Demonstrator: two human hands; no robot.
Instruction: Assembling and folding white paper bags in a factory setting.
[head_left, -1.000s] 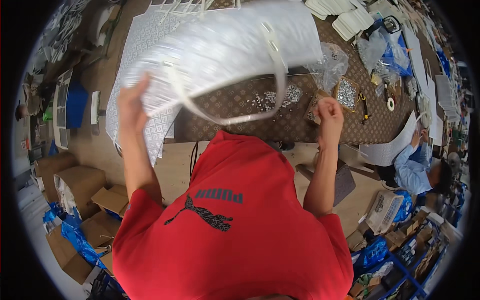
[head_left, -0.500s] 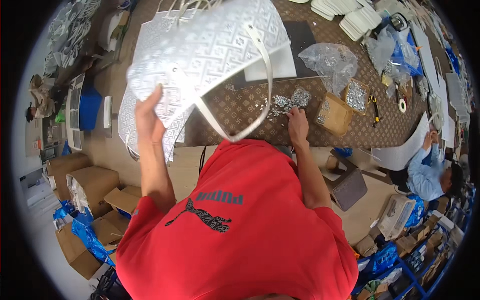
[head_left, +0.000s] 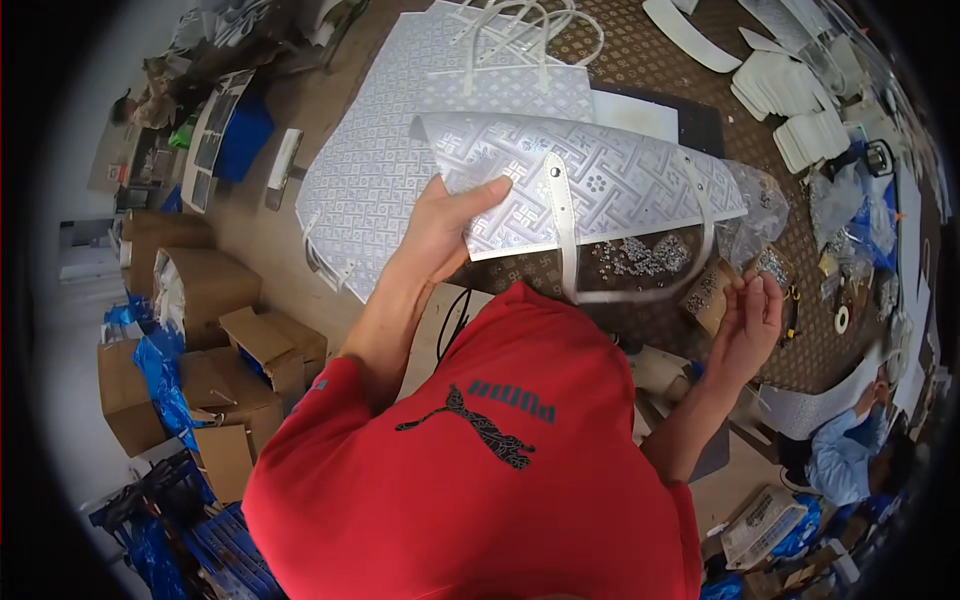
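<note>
My left hand point(head_left: 440, 228) grips the left end of a silvery-white patterned bag panel point(head_left: 625, 185), thumb on top. A white strap handle point(head_left: 566, 240) fastened to the panel hangs in a loop off its near edge. Beyond that edge lies a pile of small shiny metal studs point(head_left: 645, 258). My right hand point(head_left: 750, 325) is raised near the small cardboard boxes, fingertips pinched together. Whatever it holds is too small to make out. One cardboard box point(head_left: 706, 300) contains a few studs; another box point(head_left: 772, 264), beside it, holds many and is partly hidden by my fingers.
More patterned panels point(head_left: 375, 150) with white handles lie at the left of the brown patterned table point(head_left: 640, 40). White pieces point(head_left: 790, 85) are stacked at the far right, near plastic bags point(head_left: 835, 205) and a tape roll point(head_left: 841, 320). A person in light blue point(head_left: 840, 455) works at right.
The held panel has come down and right, its handle now over the stud area. My right hand has left the stud pile and risen to the right, fingers pinched. The view has also shifted.
</note>
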